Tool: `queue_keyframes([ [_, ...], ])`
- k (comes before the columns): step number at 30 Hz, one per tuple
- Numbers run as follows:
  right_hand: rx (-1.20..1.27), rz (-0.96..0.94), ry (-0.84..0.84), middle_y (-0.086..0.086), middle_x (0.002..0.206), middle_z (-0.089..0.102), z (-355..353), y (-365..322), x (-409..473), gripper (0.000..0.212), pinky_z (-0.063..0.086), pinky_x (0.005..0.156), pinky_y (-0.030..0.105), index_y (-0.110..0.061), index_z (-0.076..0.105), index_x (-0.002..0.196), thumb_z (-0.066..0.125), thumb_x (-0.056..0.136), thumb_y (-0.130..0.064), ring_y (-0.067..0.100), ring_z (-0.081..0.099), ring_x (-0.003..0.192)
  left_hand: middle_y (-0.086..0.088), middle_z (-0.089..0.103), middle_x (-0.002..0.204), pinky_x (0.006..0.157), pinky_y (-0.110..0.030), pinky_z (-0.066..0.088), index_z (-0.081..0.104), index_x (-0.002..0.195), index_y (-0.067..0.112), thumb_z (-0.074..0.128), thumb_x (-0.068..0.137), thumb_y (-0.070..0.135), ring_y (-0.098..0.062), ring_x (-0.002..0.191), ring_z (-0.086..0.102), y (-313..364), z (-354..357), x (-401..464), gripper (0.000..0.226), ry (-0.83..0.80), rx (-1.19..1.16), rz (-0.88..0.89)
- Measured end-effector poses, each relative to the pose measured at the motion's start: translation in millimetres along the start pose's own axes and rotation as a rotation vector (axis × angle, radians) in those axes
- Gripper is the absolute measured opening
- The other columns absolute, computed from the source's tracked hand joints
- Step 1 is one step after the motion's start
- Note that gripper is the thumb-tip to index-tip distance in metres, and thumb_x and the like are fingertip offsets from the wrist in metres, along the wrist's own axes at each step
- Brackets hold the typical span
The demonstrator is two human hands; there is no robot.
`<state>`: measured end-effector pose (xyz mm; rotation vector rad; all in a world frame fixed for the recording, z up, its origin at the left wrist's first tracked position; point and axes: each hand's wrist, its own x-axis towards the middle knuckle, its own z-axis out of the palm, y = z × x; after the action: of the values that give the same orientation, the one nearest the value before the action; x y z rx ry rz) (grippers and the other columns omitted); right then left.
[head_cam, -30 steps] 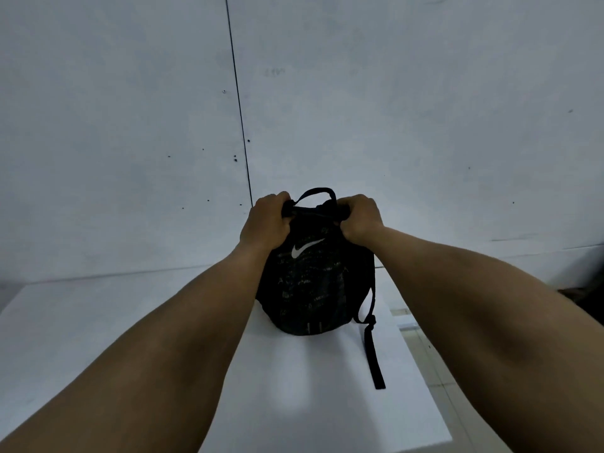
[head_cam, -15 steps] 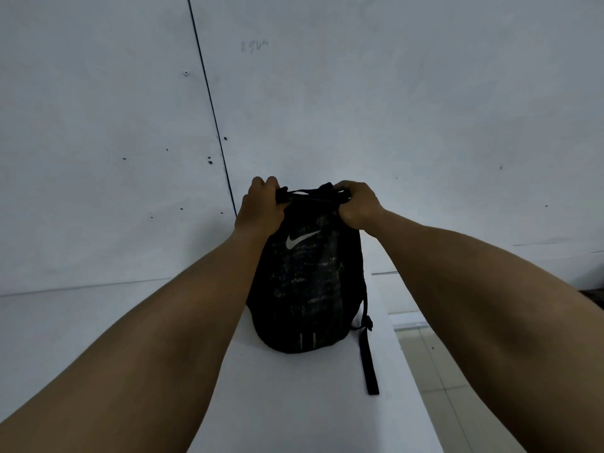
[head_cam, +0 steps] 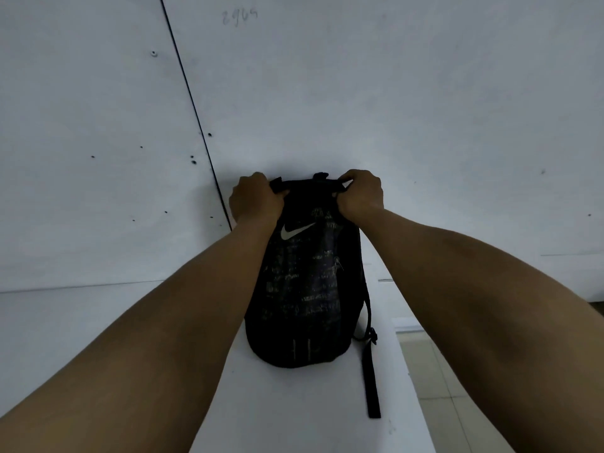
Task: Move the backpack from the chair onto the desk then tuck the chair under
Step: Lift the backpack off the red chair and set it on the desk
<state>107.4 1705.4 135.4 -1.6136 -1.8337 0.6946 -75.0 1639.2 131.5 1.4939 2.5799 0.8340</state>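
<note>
Black Nike backpack (head_cam: 305, 282) upright on the white desk (head_cam: 294, 413), near its right edge, against the wall (head_cam: 392, 93). Left hand (head_cam: 255, 199) and right hand (head_cam: 361, 192) clenched on its top. Could topple once released; loose strap (head_cam: 371, 384) could snag.

Dim, cool, bluish light throughout, with no glare anywhere. Soft shadow on the wall (head_cam: 294, 93) just above the backpack (head_cam: 307, 289), its black fabric nearly detail-free. Wide-angle bending at the edges, forearms looming large and slightly soft.
</note>
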Motion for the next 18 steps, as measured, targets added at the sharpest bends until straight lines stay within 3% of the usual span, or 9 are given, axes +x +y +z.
queue_keyframes([
  [2,0.050,0.022,0.040,0.008,0.103,0.070,3,1,4,0.024,0.046,0.072,0.023,-0.014,0.068,0.104,0.065,0.081,-0.008,0.022,0.066,0.091,-0.011,0.066,0.083,0.042,-0.024,0.025,0.055,0.076,0.012,0.068,0.090,0.039,-0.016,0.061,0.051,0,4,3,0.034,-0.010,-0.044,0.037],
  [6,0.095,0.036,0.036,0.011,0.104,0.069,6,3,11,0.023,0.050,0.070,0.025,-0.007,0.067,0.099,0.057,0.080,0.000,0.022,0.065,0.086,-0.015,0.065,0.091,0.058,-0.031,0.043,0.060,0.090,0.008,0.057,0.094,0.021,-0.027,0.081,0.062,-8,13,-5,0.014,-0.018,-0.087,0.131],
  [9,0.094,0.029,-0.001,0.010,0.105,0.068,7,6,7,0.024,0.047,0.068,0.023,-0.009,0.066,0.102,0.057,0.082,-0.002,0.018,0.061,0.083,-0.011,0.066,0.096,0.061,-0.031,0.043,0.061,0.109,0.007,0.054,0.095,0.022,-0.025,0.084,0.062,-14,17,-19,0.022,0.000,-0.053,0.184],
  [14,0.042,0.006,-0.053,0.001,0.110,0.066,3,2,-8,0.034,0.045,0.073,0.026,-0.020,0.061,0.114,0.061,0.080,-0.016,0.017,0.060,0.088,-0.010,0.065,0.100,0.061,-0.029,0.038,0.058,0.111,0.008,0.052,0.095,0.022,-0.025,0.087,0.062,-15,11,-29,0.022,0.009,-0.018,0.207],
  [18,-0.003,-0.040,-0.083,0.008,0.127,0.058,-4,-8,-21,0.046,0.044,0.080,0.026,-0.015,0.057,0.126,0.064,0.081,-0.016,0.022,0.057,0.111,-0.011,0.065,0.113,0.066,-0.028,0.040,0.055,0.131,0.010,0.053,0.095,0.020,-0.026,0.097,0.062,-11,-1,-39,0.037,-0.046,-0.006,0.223],
])
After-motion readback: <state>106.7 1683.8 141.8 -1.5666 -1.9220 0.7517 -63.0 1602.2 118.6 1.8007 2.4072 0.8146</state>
